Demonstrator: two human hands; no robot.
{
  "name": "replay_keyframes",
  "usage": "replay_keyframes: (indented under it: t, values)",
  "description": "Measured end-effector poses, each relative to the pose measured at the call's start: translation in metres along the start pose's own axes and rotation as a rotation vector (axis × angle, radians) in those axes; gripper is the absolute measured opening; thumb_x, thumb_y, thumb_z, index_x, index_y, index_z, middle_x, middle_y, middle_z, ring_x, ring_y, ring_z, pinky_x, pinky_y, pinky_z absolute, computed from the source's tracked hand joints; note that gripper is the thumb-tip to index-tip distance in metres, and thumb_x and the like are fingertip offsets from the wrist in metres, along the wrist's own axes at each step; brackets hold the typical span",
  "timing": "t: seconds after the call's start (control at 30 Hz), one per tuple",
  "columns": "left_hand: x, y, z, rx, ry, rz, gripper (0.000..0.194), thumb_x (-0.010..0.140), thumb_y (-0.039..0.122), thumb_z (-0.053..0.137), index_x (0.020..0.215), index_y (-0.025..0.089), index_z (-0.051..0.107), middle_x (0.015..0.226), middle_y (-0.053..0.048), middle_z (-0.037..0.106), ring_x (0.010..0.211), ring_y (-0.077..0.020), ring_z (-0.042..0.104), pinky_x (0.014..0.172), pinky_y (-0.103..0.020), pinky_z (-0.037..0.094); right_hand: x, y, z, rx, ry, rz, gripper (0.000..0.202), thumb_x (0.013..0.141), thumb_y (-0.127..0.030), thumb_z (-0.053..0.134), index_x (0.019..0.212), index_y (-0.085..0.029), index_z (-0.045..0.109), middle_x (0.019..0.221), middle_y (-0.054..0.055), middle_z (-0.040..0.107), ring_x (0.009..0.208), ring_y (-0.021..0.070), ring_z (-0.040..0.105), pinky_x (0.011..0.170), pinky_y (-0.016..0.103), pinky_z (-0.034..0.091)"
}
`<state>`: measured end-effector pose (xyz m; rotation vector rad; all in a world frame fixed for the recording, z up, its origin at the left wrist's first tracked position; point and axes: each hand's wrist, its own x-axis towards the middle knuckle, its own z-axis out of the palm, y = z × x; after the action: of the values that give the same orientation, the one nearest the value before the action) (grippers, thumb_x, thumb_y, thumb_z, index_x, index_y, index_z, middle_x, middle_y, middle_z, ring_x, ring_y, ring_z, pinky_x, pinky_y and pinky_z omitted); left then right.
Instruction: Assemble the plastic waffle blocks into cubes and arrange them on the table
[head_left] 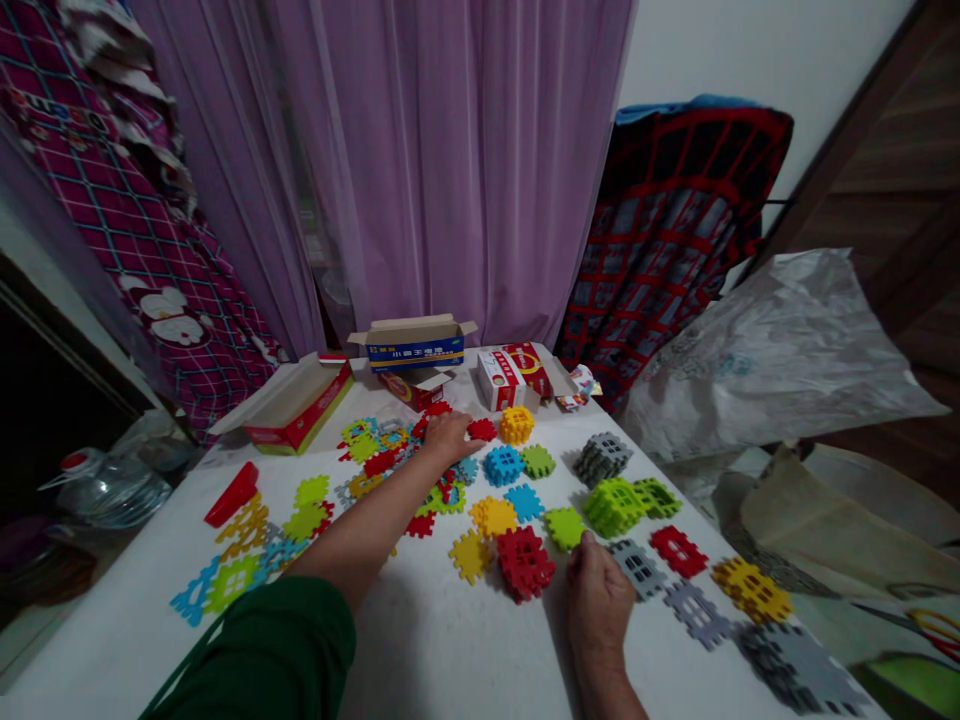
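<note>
Interlocking plastic tiles in several colours lie on the white table. My left hand reaches over the loose mixed pile, its fingers spread near a red tile. Resting on the table, my right hand has its fingers curled in, and what they hold, if anything, is hidden. Just beyond its thumb lies a flat green tile. To its left stands a red stack. A green stack is behind it, and a grey windowed tile lies to its right. Yellow and blue stacks stand farther back.
Along the back are a blue box, a red-and-white box and, at left, an open red box. A red scoop-like piece lies at left. More stacks, including a yellow one, line the right edge.
</note>
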<state>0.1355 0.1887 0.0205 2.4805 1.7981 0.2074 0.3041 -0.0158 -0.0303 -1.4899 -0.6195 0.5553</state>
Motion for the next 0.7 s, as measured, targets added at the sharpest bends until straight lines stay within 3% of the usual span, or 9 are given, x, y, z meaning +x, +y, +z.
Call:
replay_keyframes:
  t: [0.17, 0.3, 0.4, 0.53, 0.7]
  values:
    - [-0.039, -0.039, -0.018, -0.044, 0.054, -0.029, 0.035, 0.085, 0.044, 0.057, 0.112, 0.025, 0.067, 0.116, -0.006, 0.070, 0.111, -0.0246, 0.060, 0.099, -0.036, 0.040, 0.000, -0.002, 0.000, -0.007, 0.008, 0.024, 0.056, 0.075, -0.070, 0.056, 0.051, -0.021, 0.045, 0.044, -0.005, 0.037, 0.046, 0.0107, 0.035, 0.047, 0.027, 0.030]
    - [-0.091, -0.087, -0.033, -0.119, 0.092, -0.059, 0.023, 0.086, 0.030, 0.054, 0.101, 0.026, 0.071, 0.106, -0.002, 0.072, 0.102, -0.0192, 0.063, 0.093, -0.030, 0.044, 0.001, -0.002, 0.001, -0.006, 0.019, 0.022, 0.054, 0.076, -0.068, 0.056, 0.052, -0.020, 0.048, 0.044, -0.005, 0.039, 0.045, 0.0108, 0.036, 0.046, 0.027, 0.030]
    - [-0.130, -0.106, -0.039, -0.199, 0.100, -0.061, 0.022, 0.087, 0.027, 0.053, 0.098, 0.027, 0.072, 0.103, 0.000, 0.073, 0.097, -0.0170, 0.064, 0.089, -0.028, 0.046, 0.002, 0.001, 0.001, -0.023, 0.024, 0.023, 0.053, 0.077, -0.066, 0.056, 0.052, -0.020, 0.049, 0.044, -0.005, 0.040, 0.046, 0.0110, 0.037, 0.047, 0.027, 0.030]
    - [-0.161, -0.093, -0.034, -0.242, 0.121, -0.051, 0.023, 0.086, 0.032, 0.057, 0.103, 0.026, 0.072, 0.113, -0.002, 0.071, 0.107, -0.0188, 0.062, 0.098, -0.032, 0.042, 0.003, 0.003, 0.001, -0.023, 0.022, 0.015, 0.053, 0.077, -0.066, 0.056, 0.052, -0.019, 0.050, 0.044, -0.005, 0.042, 0.046, 0.0107, 0.038, 0.049, 0.028, 0.031]
    - [-0.165, -0.053, -0.015, -0.117, 0.056, -0.042, 0.059, 0.077, 0.047, 0.069, 0.131, 0.027, 0.056, 0.143, -0.007, 0.051, 0.134, -0.0279, 0.042, 0.113, -0.046, 0.025, 0.001, -0.003, 0.001, -0.018, 0.005, -0.032, 0.055, 0.076, -0.068, 0.057, 0.050, -0.020, 0.047, 0.044, -0.005, 0.041, 0.047, 0.0108, 0.038, 0.050, 0.028, 0.031]
